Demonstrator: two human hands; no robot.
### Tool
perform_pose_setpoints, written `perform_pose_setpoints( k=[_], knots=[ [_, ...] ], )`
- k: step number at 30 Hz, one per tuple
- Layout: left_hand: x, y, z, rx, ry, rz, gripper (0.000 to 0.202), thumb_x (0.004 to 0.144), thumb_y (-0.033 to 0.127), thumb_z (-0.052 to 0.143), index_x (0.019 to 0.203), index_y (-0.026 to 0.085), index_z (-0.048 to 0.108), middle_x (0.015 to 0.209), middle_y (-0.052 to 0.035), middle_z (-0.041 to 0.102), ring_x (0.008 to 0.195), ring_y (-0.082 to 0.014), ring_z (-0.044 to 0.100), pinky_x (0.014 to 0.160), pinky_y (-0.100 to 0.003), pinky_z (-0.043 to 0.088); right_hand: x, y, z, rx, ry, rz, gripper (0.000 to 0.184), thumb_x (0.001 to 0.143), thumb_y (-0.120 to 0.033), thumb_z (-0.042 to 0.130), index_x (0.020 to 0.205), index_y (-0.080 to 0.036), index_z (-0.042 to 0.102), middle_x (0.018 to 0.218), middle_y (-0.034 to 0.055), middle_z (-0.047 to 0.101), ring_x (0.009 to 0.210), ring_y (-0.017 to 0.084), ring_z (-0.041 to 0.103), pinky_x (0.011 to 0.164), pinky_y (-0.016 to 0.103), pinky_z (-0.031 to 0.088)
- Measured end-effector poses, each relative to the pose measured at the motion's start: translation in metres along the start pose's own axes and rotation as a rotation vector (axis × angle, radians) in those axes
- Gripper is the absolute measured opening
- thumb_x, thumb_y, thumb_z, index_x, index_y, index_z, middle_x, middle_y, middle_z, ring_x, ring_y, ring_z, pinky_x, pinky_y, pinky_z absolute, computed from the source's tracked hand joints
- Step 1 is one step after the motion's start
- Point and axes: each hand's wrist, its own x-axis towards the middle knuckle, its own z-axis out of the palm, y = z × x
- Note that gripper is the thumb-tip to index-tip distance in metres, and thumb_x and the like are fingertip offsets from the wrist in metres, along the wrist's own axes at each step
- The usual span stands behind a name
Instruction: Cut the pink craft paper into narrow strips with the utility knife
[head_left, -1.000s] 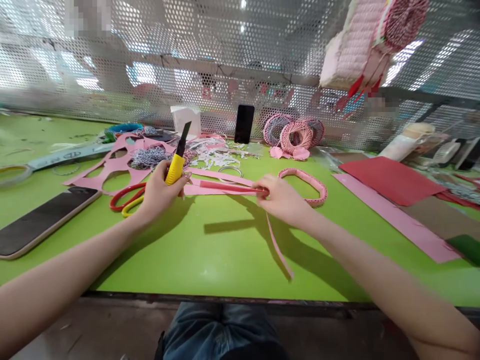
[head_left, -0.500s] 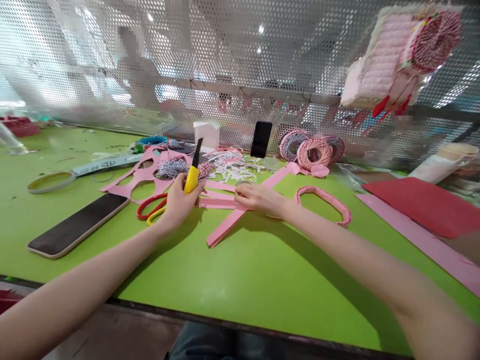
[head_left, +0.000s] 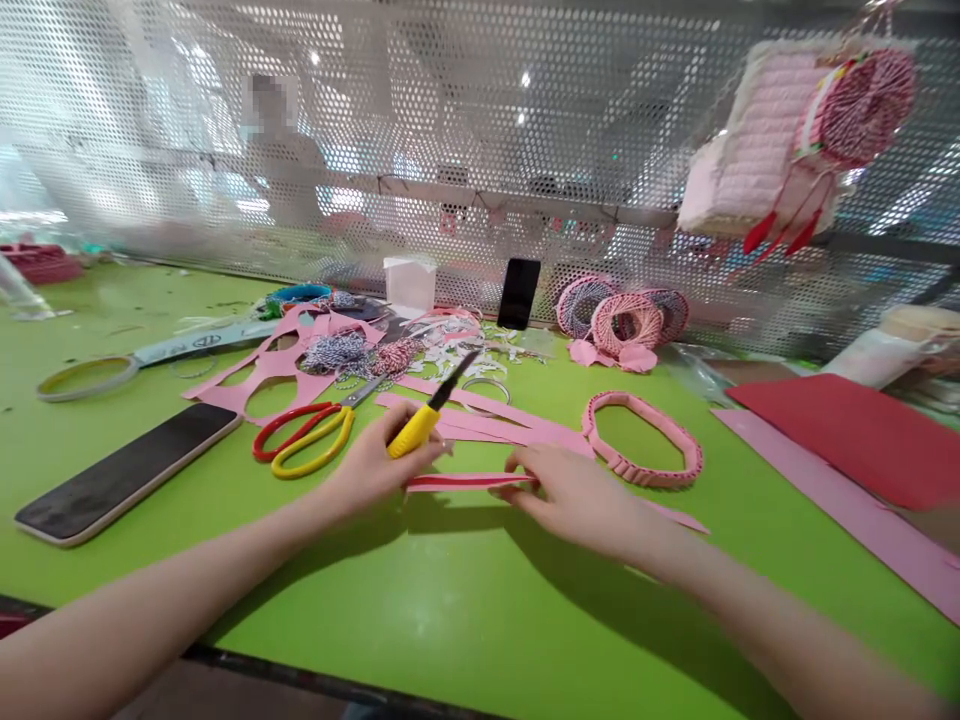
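My left hand is shut around a yellow utility knife, whose dark blade slants up and to the right. My right hand pinches a narrow pink strip with a red stripe, which runs left towards the knife hand without touching the blade. Its far end seems to come out past my right wrist. Just beyond both hands lie several long pink paper strips. Red-and-yellow-handled scissors rest left of my left hand. A pink woven oval ring lies beyond my right hand.
The green table holds a pink cut-out sheet with round holes, twine bundles, a dark-faced board, woven rings, a phone and red and pink sheets. A perforated metal screen stands behind.
Both hands have moved nearer to me, uncovering the scissors. The knife has tipped from nearly upright to a rightward slant. The long diagonal pink strip no longer lies under my right hand.
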Motion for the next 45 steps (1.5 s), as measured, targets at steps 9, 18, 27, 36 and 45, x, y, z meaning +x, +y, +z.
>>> perform_pose_setpoints(
  k=[9,18,27,36,45],
  knots=[
    [-0.011,0.006,-0.006,-0.030,-0.309,-0.098,0.052,0.068,0.038,0.078,0.106,0.022,0.048,0.111,-0.0089,0.072,0.077,-0.0186,0.066,0.066,-0.031,0.053,-0.004,-0.001,0.008,0.010,-0.083,0.112,0.016,0.087,-0.012,0.050,0.095,-0.013,0.064,0.096,0.0121,0.068,0.093,0.028,0.061,0.074,0.035,0.042],
    [-0.010,0.007,-0.006,0.001,-0.325,-0.172,0.042,0.072,0.040,0.074,0.101,0.023,0.049,0.102,-0.0068,0.073,0.078,-0.0199,0.069,0.060,-0.030,0.055,-0.007,-0.003,0.006,0.036,-0.117,0.115,0.016,0.091,-0.017,0.050,0.099,-0.013,0.064,0.100,0.0129,0.067,0.095,0.029,0.062,0.078,0.039,0.044],
    [-0.011,-0.001,0.000,0.037,-0.095,-0.156,0.036,0.079,0.047,0.066,0.097,0.024,0.046,0.066,0.0079,0.056,0.044,-0.0088,0.047,0.043,-0.021,0.039,-0.014,-0.008,-0.001,0.268,-0.184,0.109,0.052,0.092,-0.061,0.048,0.114,-0.016,0.061,0.106,0.0124,0.067,0.093,0.028,0.062,0.077,0.039,0.046],
    [-0.029,-0.006,0.011,0.088,0.021,-0.093,0.027,0.080,0.043,0.064,0.092,0.025,0.048,0.072,0.0041,0.062,0.062,-0.0156,0.059,0.059,-0.028,0.047,-0.013,-0.015,-0.002,0.458,-0.256,0.098,0.033,0.101,-0.035,0.035,0.088,-0.021,0.062,0.086,0.0049,0.070,0.077,0.020,0.062,0.068,0.030,0.042],
    [-0.031,-0.009,0.013,0.073,0.066,-0.031,0.021,0.080,0.041,0.065,0.089,0.026,0.054,0.078,0.0011,0.071,0.068,-0.0187,0.066,0.064,-0.028,0.053,-0.012,-0.016,0.001,0.310,-0.310,-0.004,0.018,0.097,-0.022,0.041,0.091,-0.019,0.058,0.081,0.0057,0.070,0.067,0.018,0.062,0.056,0.027,0.035]
  ],
)
